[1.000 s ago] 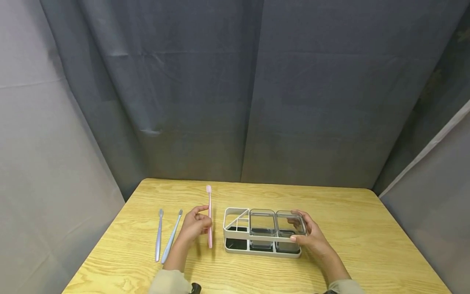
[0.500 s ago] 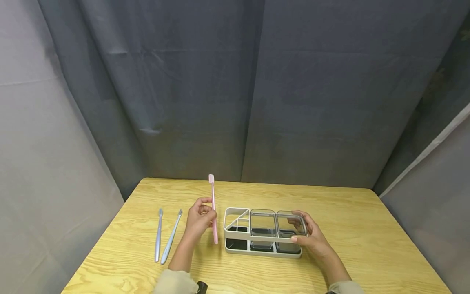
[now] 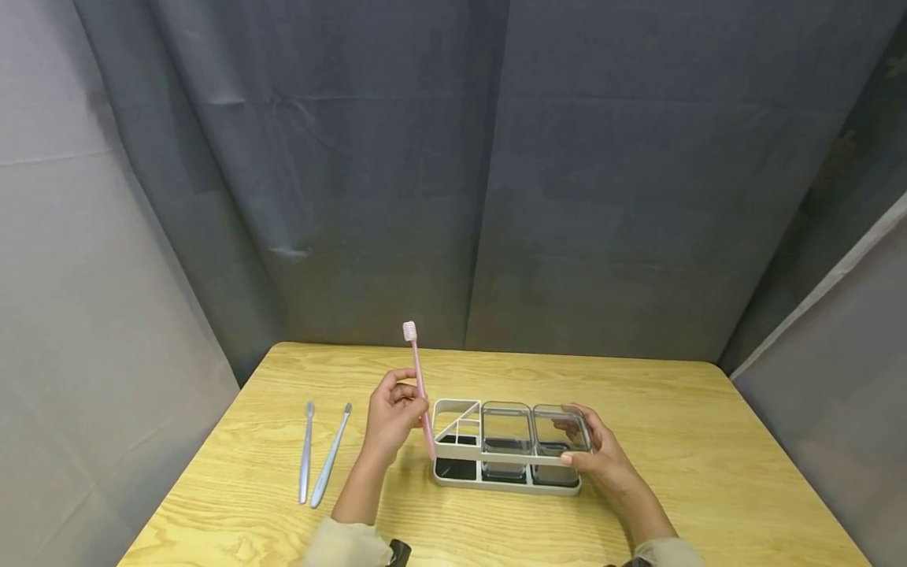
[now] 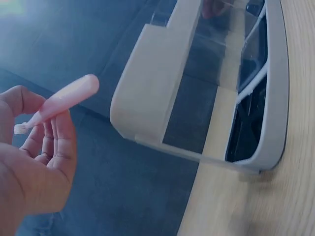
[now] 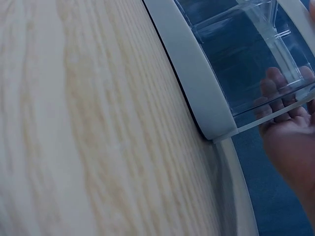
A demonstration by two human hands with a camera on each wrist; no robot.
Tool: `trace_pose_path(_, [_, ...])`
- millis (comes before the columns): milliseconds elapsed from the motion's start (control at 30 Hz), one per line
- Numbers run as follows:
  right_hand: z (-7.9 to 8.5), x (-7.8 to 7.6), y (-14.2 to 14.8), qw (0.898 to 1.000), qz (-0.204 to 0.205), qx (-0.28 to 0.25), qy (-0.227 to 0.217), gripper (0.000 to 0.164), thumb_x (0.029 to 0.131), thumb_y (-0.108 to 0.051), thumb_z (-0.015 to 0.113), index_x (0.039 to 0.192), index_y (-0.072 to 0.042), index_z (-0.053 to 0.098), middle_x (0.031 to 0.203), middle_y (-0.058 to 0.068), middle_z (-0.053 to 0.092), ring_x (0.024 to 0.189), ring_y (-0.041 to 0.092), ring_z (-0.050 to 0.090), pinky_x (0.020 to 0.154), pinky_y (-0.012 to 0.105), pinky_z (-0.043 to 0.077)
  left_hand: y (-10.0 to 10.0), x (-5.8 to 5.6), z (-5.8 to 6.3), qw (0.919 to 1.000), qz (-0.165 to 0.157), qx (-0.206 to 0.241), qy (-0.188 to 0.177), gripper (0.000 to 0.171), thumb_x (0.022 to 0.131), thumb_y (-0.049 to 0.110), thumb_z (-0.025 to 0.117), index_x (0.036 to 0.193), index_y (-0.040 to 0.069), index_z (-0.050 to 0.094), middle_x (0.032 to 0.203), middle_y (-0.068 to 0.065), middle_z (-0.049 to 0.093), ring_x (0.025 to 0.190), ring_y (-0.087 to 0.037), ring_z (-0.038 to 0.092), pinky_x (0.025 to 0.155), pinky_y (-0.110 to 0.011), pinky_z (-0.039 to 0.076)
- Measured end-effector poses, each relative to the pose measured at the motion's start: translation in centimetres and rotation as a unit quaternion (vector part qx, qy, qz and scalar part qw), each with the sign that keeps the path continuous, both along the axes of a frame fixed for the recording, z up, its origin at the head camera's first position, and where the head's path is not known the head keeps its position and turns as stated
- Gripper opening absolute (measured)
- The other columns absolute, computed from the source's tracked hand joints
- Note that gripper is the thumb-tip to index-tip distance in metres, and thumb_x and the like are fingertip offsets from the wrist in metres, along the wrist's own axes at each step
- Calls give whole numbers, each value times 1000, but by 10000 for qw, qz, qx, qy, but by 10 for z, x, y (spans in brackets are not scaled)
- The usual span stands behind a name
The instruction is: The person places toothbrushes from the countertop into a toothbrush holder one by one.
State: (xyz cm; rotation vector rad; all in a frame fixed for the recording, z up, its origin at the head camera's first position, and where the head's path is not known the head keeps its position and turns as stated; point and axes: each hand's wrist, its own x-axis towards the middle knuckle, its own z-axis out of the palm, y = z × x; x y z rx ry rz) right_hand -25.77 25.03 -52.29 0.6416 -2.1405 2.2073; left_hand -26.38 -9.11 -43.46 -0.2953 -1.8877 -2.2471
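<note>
Left hand (image 3: pixel 395 413) pinches a pink toothbrush (image 3: pixel 418 364) between thumb and fingertips around its handle, the remaining fingers bent beneath. Tilted, the brush has its bristled head above that hand and the handle's rounded end below it, near the holder; the left wrist view shows a gap between the two.

Just to the right of the left hand stands the white holder (image 3: pixel 459 453), an upper frame over a base with a black floor. Its section nearest this hand is split by a slanted divider and smaller bars. Two clear cups sit in the other sections: one clear cup (image 3: pixel 507 431) between the hands, the other clear cup (image 3: pixel 554 429) just beside the right hand (image 3: pixel 605 453).

That hand grips the holder's far end, thumb on the front rail and fingers around behind, where they show through the plastic.

On the other side of the left hand, well apart from the right, a purple toothbrush (image 3: pixel 306 457) and a blue toothbrush (image 3: pixel 331 457) lie side by side on the wooden table (image 3: pixel 708 472). Beyond both hands hangs a dark grey curtain (image 3: pixel 354 197).
</note>
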Motion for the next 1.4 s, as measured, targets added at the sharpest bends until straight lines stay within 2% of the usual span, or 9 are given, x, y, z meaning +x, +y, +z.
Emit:
trace_pose_path(200, [0,-2,0,9999,119,-33,90,75,74,6,66,138,3,27,128,34,42,122,32,42,101,20,29,10,3,7,9996,55,108,245,43,72,-11,54,115,-8,46,78,-14,55,59,-13,53,51,-25,51])
trace_pose_path(333, [-1,-1,-1,9999,86,-106,32,75,73,7,66,138,2,28,127,35,42,121,34,43,100,21,30,17,4,11,9987,264,265,350,44,73,-13,54,115,-6,44,78,-13,54,61,-13,54,52,-26,52])
trace_pose_path(467, [-2,-1,-1,9998,130,-129,73,76,74,7,65,139,3,26,127,35,42,121,33,43,100,22,30,22,7,13,9976,492,301,374,47,73,-14,55,117,-3,42,81,-14,53,65,-15,56,56,-29,54])
trace_pose_path(600, [-4,-2,-1,9997,173,-116,130,75,74,7,65,139,3,26,126,36,41,120,34,44,101,22,30,24,11,15,9978,514,204,360,47,76,-14,57,118,-2,41,84,-17,54,70,-17,56,61,-32,55])
trace_pose_path(767, [-6,-2,-1,9996,214,-156,82,76,74,6,65,139,2,26,126,36,41,120,33,44,101,23,30,26,21,24,9978,294,-194,568,40,80,-14,57,115,-4,41,87,-19,54,76,-22,55,66,-35,55])
trace_pose_path(867, [-6,-2,-1,9996,194,-174,63,76,74,5,65,139,1,26,127,35,41,120,32,44,101,23,30,28,25,28,9953,282,-567,727,34,83,-10,57,113,-5,42,87,-16,54,78,-23,55,66,-31,53])
trace_pose_path(1133, [-4,1,-3,9996,175,-225,27,76,74,6,65,139,3,26,126,36,41,120,33,44,101,23,30,30,26,24,9881,117,-1133,1037,21,86,-5,59,104,-10,48,84,-16,56,77,-24,55,66,-25,48])
trace_pose_path(1233, [-4,0,-2,9997,170,-172,33,75,75,5,65,139,1,26,127,34,41,121,33,43,100,22,30,30,26,25,9862,55,-1321,994,18,85,-6,60,100,-10,50,85,-17,56,78,-25,55,67,-25,49])
trace_pose_path(1400, [-8,-1,-2,9997,95,-204,-99,77,73,4,66,139,0,27,127,33,42,121,32,43,101,22,29,30,27,26,9847,28,-1605,684,13,83,-7,61,93,-7,53,83,-14,58,78,-25,56,67,-25,49])
